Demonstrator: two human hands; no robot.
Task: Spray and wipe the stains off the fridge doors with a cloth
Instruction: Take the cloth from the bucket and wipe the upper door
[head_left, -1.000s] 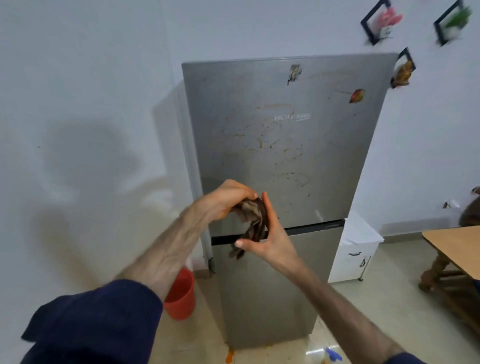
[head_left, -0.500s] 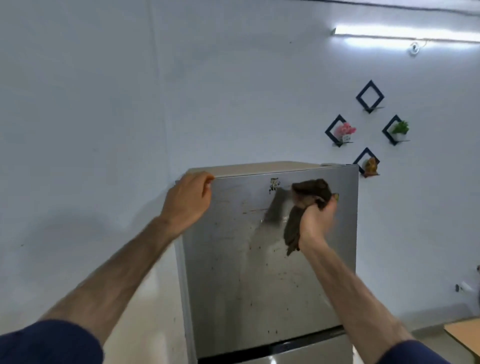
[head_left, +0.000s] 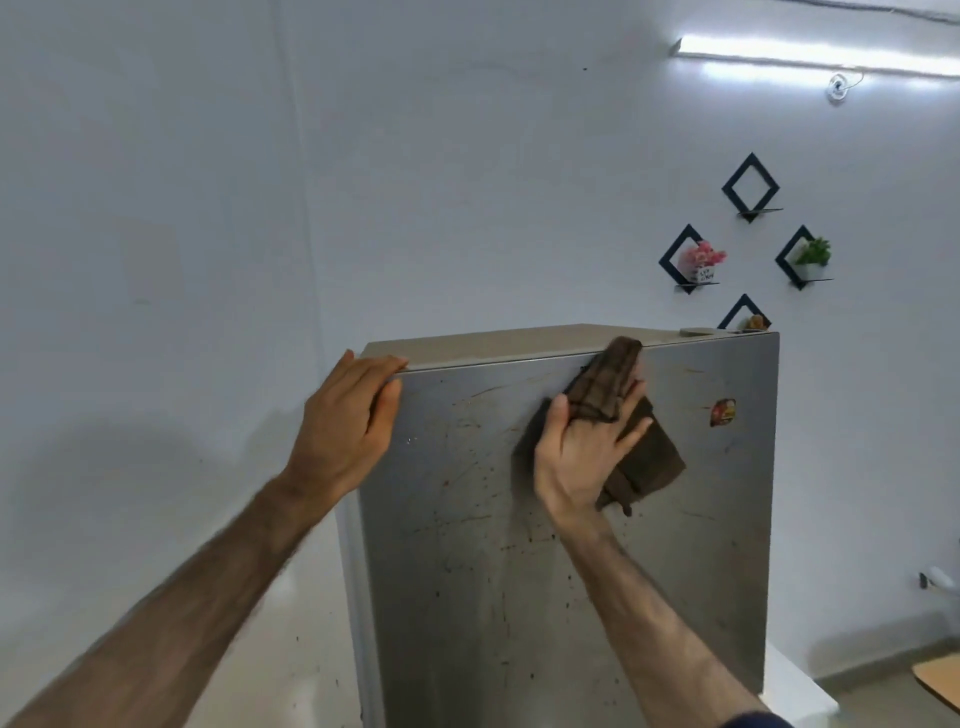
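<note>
The fridge door (head_left: 519, 545), steel-grey and speckled with brown stains, is standing against the white wall (head_left: 208, 208). The left hand (head_left: 348, 421) is gripping its top left corner, fingers curled over the edge. The right hand (head_left: 584, 457) is pressing the brown cloth (head_left: 649, 462) flat against the door's upper area, fingers extended, near a small sticker (head_left: 722, 413).

Home room: fridge (head_left: 571, 519), wall shelves with potted plants (head_left: 810, 257), tube light (head_left: 815, 54).

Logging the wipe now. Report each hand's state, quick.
Left hand: grips the steel fridge door's top corner.
Right hand: fingers straight, pressing the brown cloth on it.
</note>
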